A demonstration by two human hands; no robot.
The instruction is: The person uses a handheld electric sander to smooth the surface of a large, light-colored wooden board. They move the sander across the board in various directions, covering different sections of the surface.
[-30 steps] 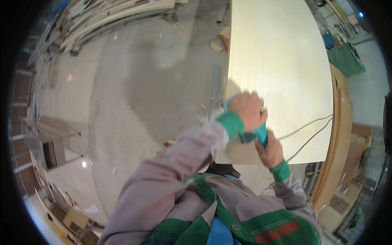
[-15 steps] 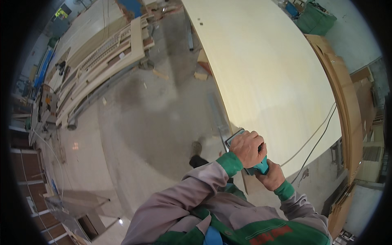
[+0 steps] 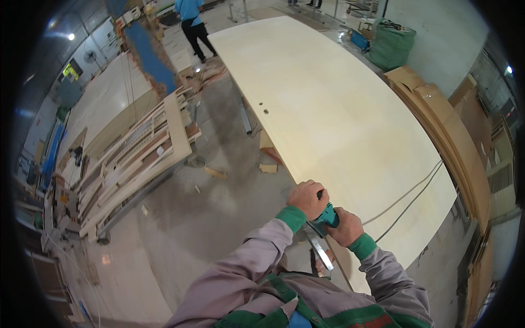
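Observation:
A pale wooden door panel (image 3: 339, 120) stretches away from me, with two small dark holes near its left edge. At that edge, near its close end, both my hands hold a teal electric sander (image 3: 328, 216). My left hand (image 3: 309, 199) is closed over its front part, while my right hand (image 3: 346, 226) wraps round its rear grip. The fingers partly cover the tool, and I cannot see exactly how its base meets the panel. Cables (image 3: 407, 197) run from near my right hand across the panel to its right edge.
Brown cardboard sheets (image 3: 454, 136) lean along the right side. Wooden strips and frames (image 3: 136, 158) lie stacked at left. A metal bar (image 3: 321, 252) sticks out below the panel edge. Wood scraps (image 3: 215, 173) lie on the floor. A person in blue (image 3: 191, 24) stands far back.
The view has tipped up, bringing the panel's far end and the person in blue into sight. Both hands and the sander have shifted farther along the panel's left edge, away from me.

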